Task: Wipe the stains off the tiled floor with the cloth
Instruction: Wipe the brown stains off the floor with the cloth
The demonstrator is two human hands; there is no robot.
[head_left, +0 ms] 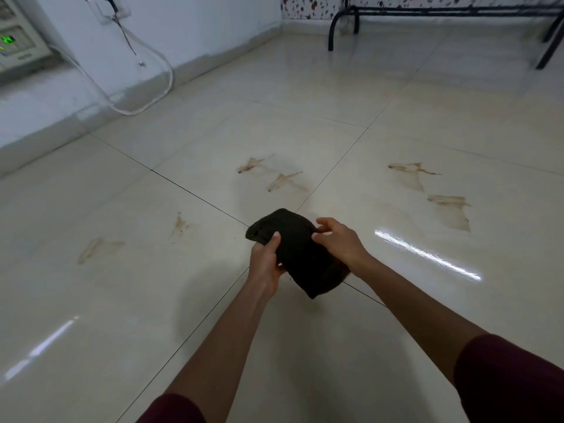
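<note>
A dark folded cloth (297,251) is held in the air over the glossy cream tiled floor (381,346). My left hand (266,260) grips its left side, thumb on top. My right hand (337,239) pinches its right edge with curled fingers. Brown smeared stains mark the tiles: a pair just beyond the cloth (271,174), two larger ones to the right (430,190), and two fainter ones to the left (179,225) (94,248).
A white wall with a skirting runs along the left, with a white cable loop (146,87) hanging to the floor and an appliance (18,41) at the top left. A black metal frame (345,22) stands at the back right.
</note>
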